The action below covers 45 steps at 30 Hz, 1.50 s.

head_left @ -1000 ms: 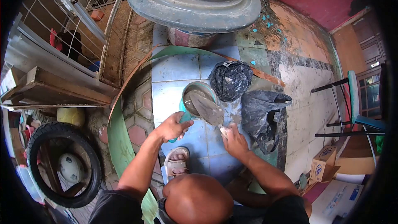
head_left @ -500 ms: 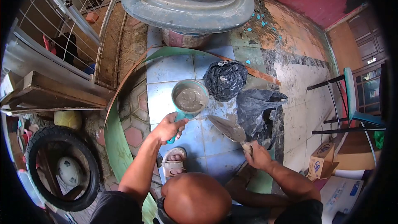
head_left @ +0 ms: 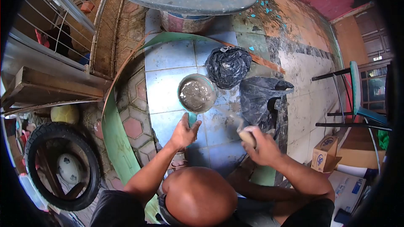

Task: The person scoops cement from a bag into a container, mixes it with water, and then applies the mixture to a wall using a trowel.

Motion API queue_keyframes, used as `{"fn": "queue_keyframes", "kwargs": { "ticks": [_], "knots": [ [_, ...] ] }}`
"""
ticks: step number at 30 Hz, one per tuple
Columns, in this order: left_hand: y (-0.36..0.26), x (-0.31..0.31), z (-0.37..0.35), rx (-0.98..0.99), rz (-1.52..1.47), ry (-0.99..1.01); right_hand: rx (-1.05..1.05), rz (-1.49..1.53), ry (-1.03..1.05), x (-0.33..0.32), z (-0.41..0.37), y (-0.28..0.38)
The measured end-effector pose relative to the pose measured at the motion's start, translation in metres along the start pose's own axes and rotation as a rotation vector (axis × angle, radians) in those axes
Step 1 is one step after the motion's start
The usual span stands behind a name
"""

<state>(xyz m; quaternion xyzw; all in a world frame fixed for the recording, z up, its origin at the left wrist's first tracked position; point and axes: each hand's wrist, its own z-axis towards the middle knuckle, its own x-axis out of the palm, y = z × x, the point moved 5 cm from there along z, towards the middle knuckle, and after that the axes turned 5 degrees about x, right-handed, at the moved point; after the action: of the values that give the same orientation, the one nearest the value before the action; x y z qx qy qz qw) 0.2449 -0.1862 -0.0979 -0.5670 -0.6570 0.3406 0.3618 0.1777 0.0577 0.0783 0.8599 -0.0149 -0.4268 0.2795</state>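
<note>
A teal dipper (head_left: 192,119) holds grey wet cement (head_left: 197,94) and sits over the blue tiles in front of me. My left hand (head_left: 185,133) is closed around its handle, thumb and fingers on either side. To the right, my right hand (head_left: 264,146) grips a trowel by its wooden handle (head_left: 246,138). The trowel's bent metal neck (head_left: 236,121) points toward the dipper; its blade is smeared by motion and hard to make out. Just beyond the dipper lies a crumpled black plastic bag (head_left: 228,67), with a second black bag (head_left: 261,101) nearer the trowel.
A large grey round pedestal (head_left: 189,1) stands on a bucket (head_left: 185,23) ahead. A green strip (head_left: 118,143) curves along the left, beside a tyre (head_left: 31,159) and a metal cage (head_left: 101,29). On the right are a chair (head_left: 357,88) and cardboard boxes (head_left: 324,155).
The trowel has turned from lying flat with its blade in plain view to a steeper, blurred pose. The dipper has shifted slightly right, its mouth now facing up more. The view has tilted down.
</note>
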Motion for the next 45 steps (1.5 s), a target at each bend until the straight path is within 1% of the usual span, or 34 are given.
{"fn": "queue_keyframes", "kwargs": {
  "ticks": [1, 2, 5, 7, 11, 12, 15, 18, 21, 27, 28, 31, 34, 37, 38, 41, 45],
  "knots": [
    [0.0, 0.001, 0.0, 0.0, 0.001, -0.007, -0.009, -0.051, 0.042, 0.004, 0.001, 0.005],
    [-0.001, 0.001, 0.0, 0.001, 0.004, -0.014, -0.047, -0.093, 0.042, 0.005, 0.002, 0.014],
    [0.0, 0.002, -0.003, 0.013, 0.038, -0.044, -0.197, -0.077, -0.176, 0.0, 0.009, 0.016],
    [0.004, 0.007, -0.005, 0.024, 0.06, -0.071, -0.169, -0.116, -0.272, -0.022, 0.021, 0.02],
    [0.007, 0.019, -0.007, 0.059, 0.133, -0.121, -0.129, -0.543, -0.329, -0.073, 0.04, 0.049],
    [0.008, 0.022, -0.007, 0.07, 0.158, -0.135, -0.094, -0.589, -0.28, -0.082, 0.043, 0.062],
    [0.008, 0.034, -0.004, 0.289, 0.338, -0.216, -0.158, -0.747, -0.183, -0.092, 0.052, 0.089],
    [0.004, 0.041, -0.003, 0.326, 0.353, -0.235, -0.223, -0.862, -0.093, -0.086, 0.066, 0.103],
    [0.003, 0.041, -0.003, 0.293, 0.374, -0.241, -0.191, -0.895, -0.032, -0.073, 0.083, 0.101],
    [-0.003, 0.039, -0.001, 0.248, 0.324, -0.223, -0.077, -0.8, 0.135, -0.056, 0.081, 0.119],
    [-0.004, 0.039, 0.0, 0.236, 0.327, -0.215, -0.023, -0.755, 0.184, -0.058, 0.083, 0.122],
    [-0.003, 0.037, -0.001, 0.218, 0.337, -0.214, 0.034, -0.643, 0.257, -0.052, 0.093, 0.108],
    [0.0, 0.03, -0.001, 0.22, 0.361, -0.228, -0.036, -0.467, 0.176, -0.055, 0.088, 0.097],
    [0.002, 0.024, -0.005, 0.188, 0.366, -0.22, -0.062, -0.548, -0.003, -0.056, 0.069, 0.089],
    [0.003, 0.024, -0.005, 0.2, 0.371, -0.214, -0.041, -0.593, 0.01, -0.051, 0.066, 0.076],
    [0.003, 0.023, 0.002, 0.245, 0.381, -0.202, -0.058, -0.57, -0.062, -0.039, 0.052, 0.045],
    [0.015, 0.02, 0.006, 0.238, 0.351, -0.186, -0.127, -0.44, -0.175, -0.02, 0.043, -0.001]
  ]
}}
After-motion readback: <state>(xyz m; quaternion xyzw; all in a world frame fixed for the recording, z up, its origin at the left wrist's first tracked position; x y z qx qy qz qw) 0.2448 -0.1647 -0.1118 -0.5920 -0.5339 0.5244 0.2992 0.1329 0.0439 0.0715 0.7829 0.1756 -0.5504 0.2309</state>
